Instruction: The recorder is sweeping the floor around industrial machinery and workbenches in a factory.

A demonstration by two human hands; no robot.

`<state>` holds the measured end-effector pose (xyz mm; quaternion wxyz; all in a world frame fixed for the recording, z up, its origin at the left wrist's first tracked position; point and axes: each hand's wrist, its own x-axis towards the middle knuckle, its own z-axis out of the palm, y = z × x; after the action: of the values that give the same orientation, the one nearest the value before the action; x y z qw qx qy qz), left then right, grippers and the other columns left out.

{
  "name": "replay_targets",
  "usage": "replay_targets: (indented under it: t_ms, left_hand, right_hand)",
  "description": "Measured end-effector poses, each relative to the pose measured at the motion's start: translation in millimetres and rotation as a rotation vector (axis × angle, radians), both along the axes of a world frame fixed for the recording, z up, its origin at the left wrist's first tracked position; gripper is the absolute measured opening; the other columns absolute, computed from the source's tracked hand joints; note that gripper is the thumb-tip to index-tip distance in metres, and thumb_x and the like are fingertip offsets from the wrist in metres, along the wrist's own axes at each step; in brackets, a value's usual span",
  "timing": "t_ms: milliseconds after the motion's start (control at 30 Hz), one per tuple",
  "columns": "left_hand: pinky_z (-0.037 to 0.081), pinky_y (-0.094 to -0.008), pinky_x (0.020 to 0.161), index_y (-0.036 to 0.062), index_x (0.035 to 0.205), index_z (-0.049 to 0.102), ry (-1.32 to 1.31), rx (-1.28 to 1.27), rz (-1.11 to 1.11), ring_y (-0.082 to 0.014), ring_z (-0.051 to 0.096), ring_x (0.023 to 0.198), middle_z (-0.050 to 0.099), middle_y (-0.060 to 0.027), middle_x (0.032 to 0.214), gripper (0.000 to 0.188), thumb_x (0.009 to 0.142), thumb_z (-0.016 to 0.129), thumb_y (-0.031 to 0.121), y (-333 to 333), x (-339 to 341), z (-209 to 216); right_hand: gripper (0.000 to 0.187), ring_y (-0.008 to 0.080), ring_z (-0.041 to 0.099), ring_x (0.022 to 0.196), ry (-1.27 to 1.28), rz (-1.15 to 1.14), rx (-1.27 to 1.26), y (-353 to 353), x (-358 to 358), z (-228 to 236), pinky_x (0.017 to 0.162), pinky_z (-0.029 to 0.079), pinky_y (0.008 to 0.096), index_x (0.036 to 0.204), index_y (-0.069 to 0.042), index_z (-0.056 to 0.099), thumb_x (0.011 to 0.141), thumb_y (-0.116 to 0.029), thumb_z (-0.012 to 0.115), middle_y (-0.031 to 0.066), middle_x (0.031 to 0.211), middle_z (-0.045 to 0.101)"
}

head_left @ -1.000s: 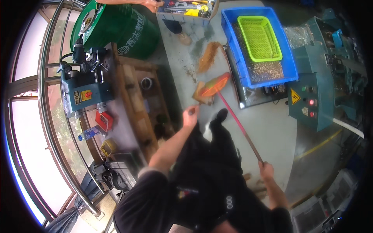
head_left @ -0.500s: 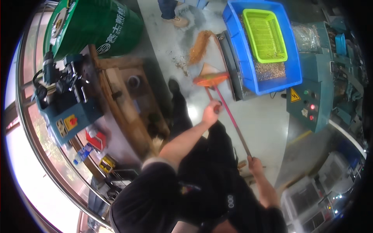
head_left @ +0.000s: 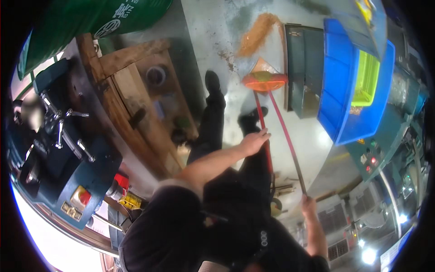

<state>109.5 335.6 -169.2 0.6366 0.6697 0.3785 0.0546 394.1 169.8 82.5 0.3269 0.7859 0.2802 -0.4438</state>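
My left hand [head_left: 254, 142] is closed around a slim red handle [head_left: 260, 112] that runs down toward my legs. Lower right, my right hand [head_left: 308, 205] grips the grey end of a long pink handle [head_left: 285, 129]. Both handles lead to an orange sweeping head [head_left: 267, 84] on the floor; whether one belongs to a broom and the other to a dustpan I cannot tell. A tan, pointed piece [head_left: 261, 65] lies against its far side. Beyond it, a strip of loose brown material [head_left: 259, 34] is spread on the floor.
To the right, a blue bin [head_left: 335, 81] holds a lime-green basket [head_left: 366, 79], beside a dark green metal box [head_left: 309, 68]. A wooden-framed bench [head_left: 122, 97] bearing machinery stands left. Behind it is a green drum [head_left: 97, 22]. My shoe [head_left: 212, 81] is near the bench.
My view has shifted, so the bench looms larger and the bin sits farther right. My left hand has slid along the red handle away from the orange head. Both hands keep their grips.
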Motion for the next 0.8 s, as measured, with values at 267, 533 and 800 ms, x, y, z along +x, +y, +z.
replay_targets:
  t_ms: [267,533,800]
  left_hand:
    - [0.046,-0.0453,0.064,0.0082,0.077,0.055,0.358,-0.031,0.33,-0.0376,0.057,0.073,0.059,-0.0168,0.077,0.003,0.077,0.052,0.008,46,-26,-168]
    - [0.047,-0.045,0.066,0.0101,0.074,0.062,0.546,0.088,0.479,-0.0361,0.059,0.074,0.061,-0.0151,0.076,0.01,0.076,0.056,0.017,140,-45,-332]
    - [0.048,-0.0433,0.063,0.0085,0.073,0.061,0.552,0.382,0.518,-0.0338,0.06,0.072,0.061,-0.0142,0.077,0.009,0.075,0.059,0.017,212,-38,-445]
  right_hand:
    - [0.061,0.0429,0.06,0.068,-0.008,-0.022,0.09,-25,26,-1,0.055,0.044,0.0446,0.075,0.005,0.06,0.089,-0.051,0.043,0.0259,0.066,0.058]
    - [0.049,0.0371,0.056,0.062,-0.057,-0.066,0.023,-51,44,-10,0.058,0.044,0.0404,0.08,0.001,0.06,0.09,-0.044,0.044,0.0218,0.068,0.058]
    - [0.036,0.03,0.05,0.064,-0.045,-0.002,0.096,-79,42,-12,0.059,0.041,0.0391,0.08,0.0,0.055,0.093,-0.031,0.043,0.0147,0.073,0.056]
